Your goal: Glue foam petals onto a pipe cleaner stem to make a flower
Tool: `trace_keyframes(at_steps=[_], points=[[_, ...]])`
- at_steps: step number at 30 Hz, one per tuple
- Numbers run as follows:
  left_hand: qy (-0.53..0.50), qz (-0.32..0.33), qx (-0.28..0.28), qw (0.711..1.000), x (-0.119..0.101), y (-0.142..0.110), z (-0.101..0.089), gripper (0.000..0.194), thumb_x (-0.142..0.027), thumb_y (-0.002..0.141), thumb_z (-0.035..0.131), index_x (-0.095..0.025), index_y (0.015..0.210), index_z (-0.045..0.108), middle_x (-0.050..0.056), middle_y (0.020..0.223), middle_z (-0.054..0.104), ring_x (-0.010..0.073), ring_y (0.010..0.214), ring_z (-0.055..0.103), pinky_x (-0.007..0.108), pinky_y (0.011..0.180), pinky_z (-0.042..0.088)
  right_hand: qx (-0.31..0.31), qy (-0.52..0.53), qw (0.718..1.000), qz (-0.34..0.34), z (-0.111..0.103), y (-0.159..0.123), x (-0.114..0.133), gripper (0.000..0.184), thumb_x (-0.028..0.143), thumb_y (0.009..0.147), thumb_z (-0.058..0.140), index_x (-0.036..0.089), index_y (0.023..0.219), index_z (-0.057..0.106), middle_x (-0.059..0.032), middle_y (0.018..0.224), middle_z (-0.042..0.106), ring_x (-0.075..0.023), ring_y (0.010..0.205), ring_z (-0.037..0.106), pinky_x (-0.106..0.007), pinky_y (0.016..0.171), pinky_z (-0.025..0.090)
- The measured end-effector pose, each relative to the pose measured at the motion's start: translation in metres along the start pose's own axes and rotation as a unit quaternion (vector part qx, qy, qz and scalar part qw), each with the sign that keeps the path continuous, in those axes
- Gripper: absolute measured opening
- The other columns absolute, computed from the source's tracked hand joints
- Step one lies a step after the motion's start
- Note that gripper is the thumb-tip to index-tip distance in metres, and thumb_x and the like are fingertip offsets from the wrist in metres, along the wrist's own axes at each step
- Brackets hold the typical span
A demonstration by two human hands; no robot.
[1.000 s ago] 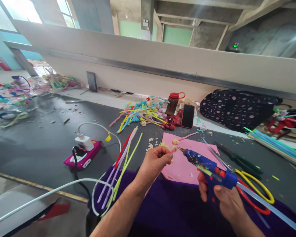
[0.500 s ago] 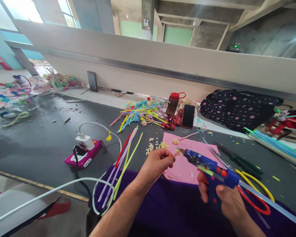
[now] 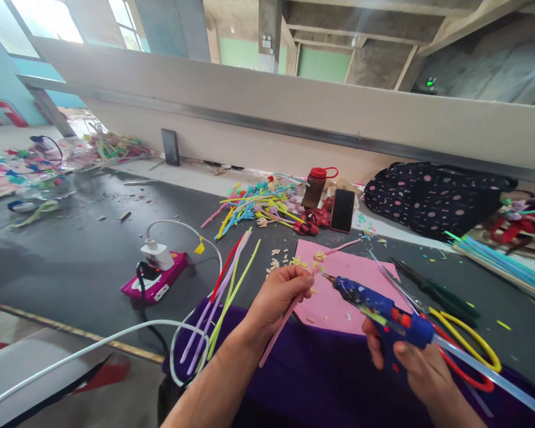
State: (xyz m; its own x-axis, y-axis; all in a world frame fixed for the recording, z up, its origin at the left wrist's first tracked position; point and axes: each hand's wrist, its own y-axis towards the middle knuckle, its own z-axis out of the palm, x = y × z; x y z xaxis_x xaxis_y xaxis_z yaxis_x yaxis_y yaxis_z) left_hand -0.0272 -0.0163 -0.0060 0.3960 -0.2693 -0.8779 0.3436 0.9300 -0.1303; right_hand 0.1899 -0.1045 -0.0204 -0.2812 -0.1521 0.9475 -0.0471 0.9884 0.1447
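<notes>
My left hand (image 3: 288,294) pinches a pink pipe cleaner (image 3: 277,339); its long end slants down toward me and its tip shows above my fingers. In my right hand (image 3: 410,356) is a blue hot glue gun (image 3: 378,306) with a clear glue stick (image 3: 494,377) out of its back. The nozzle points left, a little apart from the pipe cleaner's tip. Under both lies a pink sheet (image 3: 339,300) with small pale pieces. Another pink pipe cleaner (image 3: 341,246) with a pale cluster at its end rests on the sheet's far edge.
Scissors with red and yellow handles (image 3: 468,339) and dark green-handled pliers (image 3: 437,291) lie at right. Loose pipe cleaners (image 3: 225,291) and a magenta power strip (image 3: 154,282) with cables are at left. Behind stand a pile of finished stems (image 3: 258,205), a bottle (image 3: 314,189) and a phone (image 3: 341,210).
The pink pipe cleaner has tilted in my left hand, so its long end now shows below. The glue gun's nozzle has moved slightly away from its tip.
</notes>
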Motion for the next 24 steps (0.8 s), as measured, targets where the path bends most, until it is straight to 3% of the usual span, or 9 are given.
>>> trace_keyframes(at_steps=[13, 18, 24], points=[[0.038, 0.012, -0.006, 0.999, 0.0007, -0.0020, 0.0039, 0.011, -0.021, 0.066, 0.063, -0.014, 0.060, 0.057, -0.002, 0.052, 0.052, 0.0064, 0.049, 0.042, 0.021, 0.052, 0.029, 0.019, -0.004, 1.000, -0.009, -0.0002, 0.0021, -0.0040, 0.048, 0.057, 0.080, 0.042, 0.014, 0.082, 0.063, -0.0064, 0.054, 0.061, -0.0193, 0.053, 0.056, -0.032, 0.053, 0.044], [0.072, 0.024, -0.017, 0.997, 0.0009, -0.0023, 0.0054, 0.010, -0.018, 0.066, 0.062, -0.013, 0.060, 0.056, -0.002, 0.053, 0.052, 0.0064, 0.050, 0.042, 0.020, 0.052, 0.029, 0.033, 0.005, 0.999, 0.000, 0.0006, 0.0031, -0.0019, 0.049, 0.057, 0.081, 0.041, 0.013, 0.083, 0.063, -0.0068, 0.053, 0.060, -0.0175, 0.048, 0.053, -0.028, 0.045, 0.040], [0.089, 0.033, -0.019, 0.995, 0.0032, -0.0005, 0.0029, 0.010, -0.021, 0.066, 0.063, -0.014, 0.063, 0.057, -0.002, 0.055, 0.052, 0.0068, 0.051, 0.042, 0.021, 0.052, 0.030, 0.035, -0.002, 0.999, -0.008, -0.0011, 0.0041, -0.0044, 0.048, 0.056, 0.081, 0.041, 0.014, 0.085, 0.064, -0.0056, 0.053, 0.060, -0.0173, 0.049, 0.054, -0.028, 0.047, 0.041]])
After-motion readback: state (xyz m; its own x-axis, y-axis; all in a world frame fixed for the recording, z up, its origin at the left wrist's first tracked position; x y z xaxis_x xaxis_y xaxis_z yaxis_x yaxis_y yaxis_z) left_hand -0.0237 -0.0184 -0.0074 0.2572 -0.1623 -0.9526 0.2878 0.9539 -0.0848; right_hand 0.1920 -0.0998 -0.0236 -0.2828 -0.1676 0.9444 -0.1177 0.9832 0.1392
